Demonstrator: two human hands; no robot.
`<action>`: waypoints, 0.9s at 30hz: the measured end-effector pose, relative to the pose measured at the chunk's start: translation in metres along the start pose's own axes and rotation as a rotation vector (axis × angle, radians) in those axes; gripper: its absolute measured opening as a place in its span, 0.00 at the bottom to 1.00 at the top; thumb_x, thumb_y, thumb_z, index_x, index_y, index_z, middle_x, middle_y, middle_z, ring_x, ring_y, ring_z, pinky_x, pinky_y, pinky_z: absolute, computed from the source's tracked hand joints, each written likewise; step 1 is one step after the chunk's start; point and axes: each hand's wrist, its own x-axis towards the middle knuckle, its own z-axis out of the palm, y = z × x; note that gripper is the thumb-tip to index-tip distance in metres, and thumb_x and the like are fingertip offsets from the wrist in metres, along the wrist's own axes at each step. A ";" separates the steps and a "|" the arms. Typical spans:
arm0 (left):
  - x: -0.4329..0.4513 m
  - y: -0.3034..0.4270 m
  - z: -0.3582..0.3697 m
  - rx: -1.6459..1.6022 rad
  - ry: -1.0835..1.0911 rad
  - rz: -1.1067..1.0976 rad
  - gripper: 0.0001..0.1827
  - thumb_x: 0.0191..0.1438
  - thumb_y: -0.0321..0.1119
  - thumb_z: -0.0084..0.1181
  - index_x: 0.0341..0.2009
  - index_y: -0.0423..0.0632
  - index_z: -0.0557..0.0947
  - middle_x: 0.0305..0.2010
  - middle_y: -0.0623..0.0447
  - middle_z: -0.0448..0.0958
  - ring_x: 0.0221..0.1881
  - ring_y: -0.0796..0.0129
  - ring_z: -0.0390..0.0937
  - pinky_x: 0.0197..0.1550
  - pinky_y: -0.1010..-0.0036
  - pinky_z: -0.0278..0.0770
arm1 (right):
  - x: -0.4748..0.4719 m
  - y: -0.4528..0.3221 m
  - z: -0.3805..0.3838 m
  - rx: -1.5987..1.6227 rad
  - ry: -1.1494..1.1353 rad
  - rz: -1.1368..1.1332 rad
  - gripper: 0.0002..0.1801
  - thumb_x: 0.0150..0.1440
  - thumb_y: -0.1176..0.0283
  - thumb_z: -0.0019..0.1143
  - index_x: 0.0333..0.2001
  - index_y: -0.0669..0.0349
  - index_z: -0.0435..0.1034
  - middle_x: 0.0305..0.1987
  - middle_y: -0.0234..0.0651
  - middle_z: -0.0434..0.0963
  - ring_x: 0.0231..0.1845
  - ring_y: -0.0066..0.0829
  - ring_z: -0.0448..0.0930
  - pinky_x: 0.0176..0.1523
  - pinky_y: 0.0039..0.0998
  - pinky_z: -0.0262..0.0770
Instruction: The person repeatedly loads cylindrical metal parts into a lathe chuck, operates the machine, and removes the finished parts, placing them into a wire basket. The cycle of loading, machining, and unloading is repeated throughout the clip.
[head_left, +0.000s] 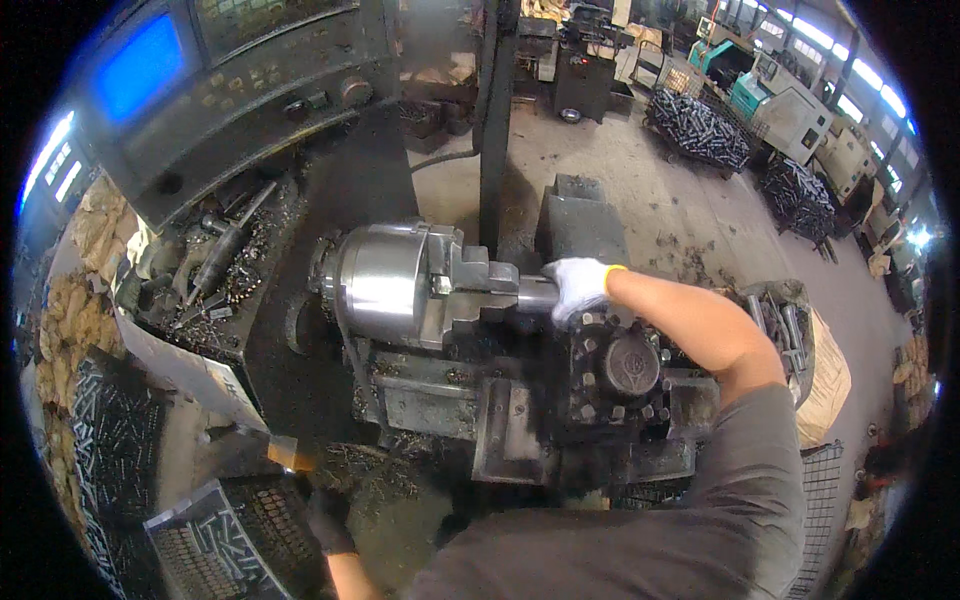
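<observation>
My right hand (579, 289), in a white knit glove with a yellow cuff, is closed around a smooth metal cylinder (532, 292). The cylinder's left end sits between the stepped jaws (480, 274) of a shiny lathe chuck (382, 285). Just below that hand stands a dark tool turret (631, 364) with a round cap and several bolts. My left hand (330, 521), in a dark glove, is low in the view, beside a crate of metal parts. Its fingers blend into the dark background, and whether they hold anything is unclear. A small orange-brown block (285, 453) shows above it.
A control panel (247, 97) with a blue screen stands upper left. Beneath it, a chip-covered tray (225, 300) carries tools. Bottom left is a crate (180, 517) with metal pins. Metal parts lie in a container (802, 300) at right; heaped bins (701, 127) stand farther back.
</observation>
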 end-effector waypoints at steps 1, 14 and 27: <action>-0.001 0.012 0.006 0.054 0.039 -0.048 0.16 0.66 0.42 0.59 0.53 0.47 0.85 0.43 0.52 0.83 0.41 0.64 0.79 0.47 0.67 0.79 | 0.007 -0.006 0.006 0.005 0.012 -0.066 0.45 0.36 0.51 0.76 0.58 0.65 0.77 0.53 0.54 0.86 0.55 0.52 0.86 0.59 0.45 0.83; 0.030 0.107 0.056 -0.482 -0.059 -0.287 0.20 0.71 0.54 0.52 0.52 0.52 0.82 0.36 0.54 0.81 0.35 0.63 0.79 0.38 0.64 0.80 | 0.033 -0.017 0.008 0.170 0.176 -0.152 0.44 0.42 0.57 0.74 0.62 0.67 0.74 0.50 0.56 0.86 0.51 0.52 0.87 0.53 0.45 0.83; 0.011 0.142 0.079 0.449 0.426 0.498 0.31 0.68 0.44 0.62 0.66 0.35 0.74 0.58 0.42 0.79 0.59 0.54 0.77 0.63 0.59 0.74 | -0.197 -0.088 0.044 0.330 1.001 -0.146 0.23 0.53 0.73 0.70 0.54 0.64 0.80 0.49 0.51 0.87 0.47 0.47 0.90 0.54 0.39 0.86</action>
